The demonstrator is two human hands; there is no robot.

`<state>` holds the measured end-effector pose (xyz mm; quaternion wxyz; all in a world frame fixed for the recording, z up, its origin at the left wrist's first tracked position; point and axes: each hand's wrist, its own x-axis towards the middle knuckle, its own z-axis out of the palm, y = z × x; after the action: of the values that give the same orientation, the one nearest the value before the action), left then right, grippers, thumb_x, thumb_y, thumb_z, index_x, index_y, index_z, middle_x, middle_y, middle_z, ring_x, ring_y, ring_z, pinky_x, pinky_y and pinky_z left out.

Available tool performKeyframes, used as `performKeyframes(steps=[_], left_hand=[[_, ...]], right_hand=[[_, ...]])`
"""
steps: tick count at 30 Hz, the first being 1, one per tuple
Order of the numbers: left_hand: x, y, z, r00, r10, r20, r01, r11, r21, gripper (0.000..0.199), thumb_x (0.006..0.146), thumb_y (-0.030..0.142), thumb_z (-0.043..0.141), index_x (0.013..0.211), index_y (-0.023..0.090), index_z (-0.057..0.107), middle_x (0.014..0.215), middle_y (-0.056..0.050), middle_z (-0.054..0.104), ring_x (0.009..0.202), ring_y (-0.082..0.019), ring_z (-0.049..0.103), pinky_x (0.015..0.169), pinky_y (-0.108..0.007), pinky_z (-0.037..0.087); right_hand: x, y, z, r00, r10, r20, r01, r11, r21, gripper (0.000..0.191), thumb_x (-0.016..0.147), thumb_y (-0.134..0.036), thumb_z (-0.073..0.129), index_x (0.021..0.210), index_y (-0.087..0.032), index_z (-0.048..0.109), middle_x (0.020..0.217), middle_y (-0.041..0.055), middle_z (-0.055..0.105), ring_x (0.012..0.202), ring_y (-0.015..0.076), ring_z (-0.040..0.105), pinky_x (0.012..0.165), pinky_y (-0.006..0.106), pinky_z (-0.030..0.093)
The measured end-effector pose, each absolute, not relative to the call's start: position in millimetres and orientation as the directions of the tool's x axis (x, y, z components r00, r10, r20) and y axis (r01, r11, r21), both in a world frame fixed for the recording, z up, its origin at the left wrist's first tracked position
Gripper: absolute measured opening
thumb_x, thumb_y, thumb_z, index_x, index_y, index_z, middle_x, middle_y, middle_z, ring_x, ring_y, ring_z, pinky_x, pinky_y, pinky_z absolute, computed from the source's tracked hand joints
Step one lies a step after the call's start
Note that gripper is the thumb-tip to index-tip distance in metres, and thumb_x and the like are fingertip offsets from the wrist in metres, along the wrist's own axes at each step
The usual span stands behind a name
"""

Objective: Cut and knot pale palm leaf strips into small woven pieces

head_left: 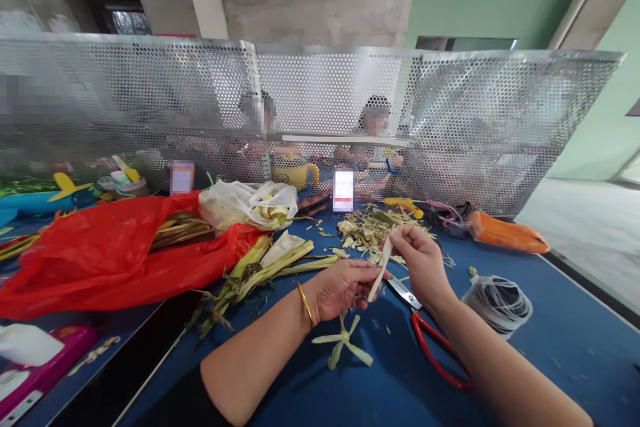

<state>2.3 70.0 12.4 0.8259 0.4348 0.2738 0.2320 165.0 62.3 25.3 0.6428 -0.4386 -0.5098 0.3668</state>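
Observation:
A pale strip of dried husk (383, 268) slants between my two hands over the blue table. My left hand (343, 287), with a gold bangle at the wrist, pinches its lower part. The fingers of my right hand (417, 257) are closed on its upper end. Below my left hand hangs or lies a star-shaped husk piece (345, 339) with several petals; whether the hand also holds it by a stem, I cannot tell. Scissors with red handles (420, 327) lie partly behind my right hand and forearm.
Husk stalks (265, 263) and a red plastic bag (110, 250) lie at left, with a white bag (250, 203) behind. Husk scraps (370, 230) are heaped ahead. A cord spool (500, 307) and an orange packet (507, 232) sit at right. A perforated metal screen (325, 87) stands before two people.

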Motion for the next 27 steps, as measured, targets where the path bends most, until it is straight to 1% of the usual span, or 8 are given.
performKeyframes(steps=[7,10,12,14,17,19,22,27], left_hand=[[4.9,66.9,19.3,0.675,0.701,-0.228,-0.155,0.437,0.886,0.025,0.066,0.033,0.073,0.077,0.014,0.062,0.074,-0.003,0.064,0.064,-0.014,0.062,0.054,-0.022,0.045],[7.1,67.0,21.9,0.54,0.817,-0.202,-0.089,0.293,0.952,0.017,0.07,0.03,0.065,0.074,0.015,0.06,0.069,-0.003,0.064,0.057,-0.013,0.061,0.051,-0.021,0.042],[7.1,69.6,21.0,0.392,0.913,-0.11,0.001,0.119,0.993,0.012,0.071,0.027,0.06,0.069,0.016,0.059,0.063,-0.001,0.062,0.052,-0.012,0.058,0.049,-0.021,0.04],[5.9,73.4,18.2,0.284,0.958,0.03,0.116,-0.066,0.991,0.011,0.073,0.025,0.057,0.065,0.017,0.057,0.056,0.001,0.059,0.049,-0.011,0.054,0.049,-0.021,0.038],[3.6,77.6,14.0,0.247,0.953,0.172,0.214,-0.227,0.95,0.014,0.074,0.025,0.055,0.061,0.018,0.056,0.052,0.003,0.056,0.046,-0.01,0.049,0.049,-0.021,0.036],[3.2,78.0,12.8,0.263,0.949,0.174,0.211,-0.233,0.949,0.016,0.074,0.026,0.056,0.061,0.018,0.057,0.053,0.002,0.057,0.046,-0.009,0.048,0.049,-0.02,0.036],[4.1,76.1,13.7,0.287,0.951,0.113,0.158,-0.163,0.974,0.017,0.075,0.029,0.056,0.063,0.018,0.058,0.054,0.001,0.059,0.046,-0.011,0.05,0.047,-0.02,0.037],[4.3,73.4,18.1,0.307,0.951,0.038,0.092,-0.07,0.993,0.017,0.075,0.029,0.056,0.062,0.018,0.058,0.053,0.001,0.058,0.048,-0.012,0.052,0.042,-0.02,0.037]], right_hand=[[167.0,64.2,21.6,0.14,0.925,0.354,-0.079,0.367,-0.927,0.015,0.077,-0.032,0.065,0.077,-0.02,0.056,0.072,0.001,0.066,0.067,0.0149,0.059,0.065,0.029,0.046],[172.2,65.3,22.4,0.206,0.864,0.458,0.126,0.441,-0.889,0.019,0.079,-0.029,0.062,0.096,-0.022,0.058,0.094,0.0053,0.066,0.083,0.0196,0.062,0.074,0.035,0.048],[176.7,63.4,27.5,0.179,0.754,0.632,0.419,0.523,-0.743,0.032,0.082,-0.024,0.058,0.114,-0.024,0.055,0.114,0.0083,0.06,0.1,0.0225,0.059,0.082,0.038,0.047],[179.9,59.1,34.7,-0.054,0.652,0.756,0.677,0.58,-0.452,0.034,0.085,-0.019,0.054,0.118,-0.026,0.055,0.121,0.0082,0.057,0.109,0.0235,0.054,0.088,0.039,0.043],[179.3,52.5,41.9,-0.427,0.592,0.683,0.786,0.616,-0.043,0.021,0.088,-0.017,0.051,0.104,-0.025,0.063,0.11,0.0062,0.063,0.101,0.0227,0.056,0.085,0.037,0.041],[176.6,50.5,41.6,-0.494,0.598,0.631,0.803,0.591,0.068,0.014,0.089,-0.018,0.051,0.096,-0.022,0.063,0.102,0.0061,0.065,0.092,0.0215,0.058,0.078,0.035,0.04],[173.4,51.2,38.1,-0.503,0.628,0.594,0.812,0.579,0.076,0.009,0.09,-0.019,0.051,0.089,-0.019,0.06,0.097,0.0062,0.064,0.085,0.0196,0.059,0.072,0.033,0.039],[171.8,52.1,39.5,-0.543,0.662,0.517,0.751,0.658,-0.052,0.01,0.087,-0.017,0.055,0.097,-0.019,0.056,0.095,0.005,0.063,0.082,0.0181,0.058,0.075,0.031,0.04]])
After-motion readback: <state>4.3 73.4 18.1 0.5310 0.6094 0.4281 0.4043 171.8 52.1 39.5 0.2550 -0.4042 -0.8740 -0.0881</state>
